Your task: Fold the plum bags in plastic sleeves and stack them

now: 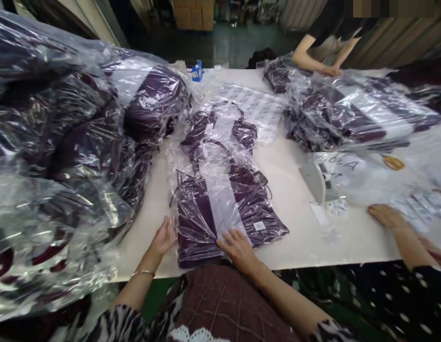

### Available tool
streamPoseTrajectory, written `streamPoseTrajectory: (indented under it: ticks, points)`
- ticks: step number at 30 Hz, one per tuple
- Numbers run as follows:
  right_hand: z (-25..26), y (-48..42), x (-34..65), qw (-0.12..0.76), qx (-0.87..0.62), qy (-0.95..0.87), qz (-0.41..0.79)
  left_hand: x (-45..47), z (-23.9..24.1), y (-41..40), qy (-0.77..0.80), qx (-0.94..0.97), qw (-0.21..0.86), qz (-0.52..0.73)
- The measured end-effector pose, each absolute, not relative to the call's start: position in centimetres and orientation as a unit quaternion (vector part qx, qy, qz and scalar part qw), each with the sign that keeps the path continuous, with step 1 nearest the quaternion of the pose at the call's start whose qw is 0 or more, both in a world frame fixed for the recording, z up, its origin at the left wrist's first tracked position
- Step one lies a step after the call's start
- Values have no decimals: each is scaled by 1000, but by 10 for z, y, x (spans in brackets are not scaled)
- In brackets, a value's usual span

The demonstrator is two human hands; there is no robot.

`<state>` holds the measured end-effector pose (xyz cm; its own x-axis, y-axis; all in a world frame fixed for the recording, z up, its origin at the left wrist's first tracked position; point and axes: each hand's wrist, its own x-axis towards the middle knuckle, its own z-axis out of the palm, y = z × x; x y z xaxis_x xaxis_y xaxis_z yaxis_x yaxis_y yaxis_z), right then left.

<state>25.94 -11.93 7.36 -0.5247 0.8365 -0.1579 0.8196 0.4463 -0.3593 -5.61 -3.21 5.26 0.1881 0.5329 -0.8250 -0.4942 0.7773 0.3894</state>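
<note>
In front of me on the white table [284, 171] lies a dark purple handbag [194, 213] inside clear plastic, with a pale paper strip [222, 199] down its middle and a small white label [259, 225]. My right hand [239, 248] rests on the bag's lower part, fingers spread over the plastic and the strip's end. Beside the bag's left edge is my left hand [165, 236], open, its fingertips near or against the wrapping; contact is hard to tell. Another wrapped purple bag [199, 128] lies just behind the first, partly overlapped by its plastic.
Plastic-wrapped purple bags [88, 114] are heaped high on the left. More wrapped bags [349, 104] lie at the back right, where a co-worker's hand [330, 71] touches them. Another person's hand [386, 216] is on the table at right, near white tags [319, 213]. A blue box [197, 71] stands behind.
</note>
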Motion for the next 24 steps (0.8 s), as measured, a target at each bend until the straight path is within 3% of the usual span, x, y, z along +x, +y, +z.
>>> streamPoseTrajectory:
  ticks: [3,6,9,11,13,18,24]
  points:
    - [66,-132,262,40,-450,-852,263,-83,61,-41,567,68,739,358]
    - [80,-121,295,131,-469,-810,328,-90,65,-36,618,176,665,381]
    - [86,-93,350,254,-652,-666,259,-77,58,-4,671,214,585,403]
    - [80,-75,383,272,-782,-512,226,-64,50,27,685,210,561,414]
    - [69,-62,405,250,-853,-372,266,-51,42,58,684,213,555,423]
    - [53,-48,407,288,-821,-270,412,-38,42,109,683,242,544,423]
    - [52,-74,390,355,-786,-278,424,-42,53,127,679,294,504,445]
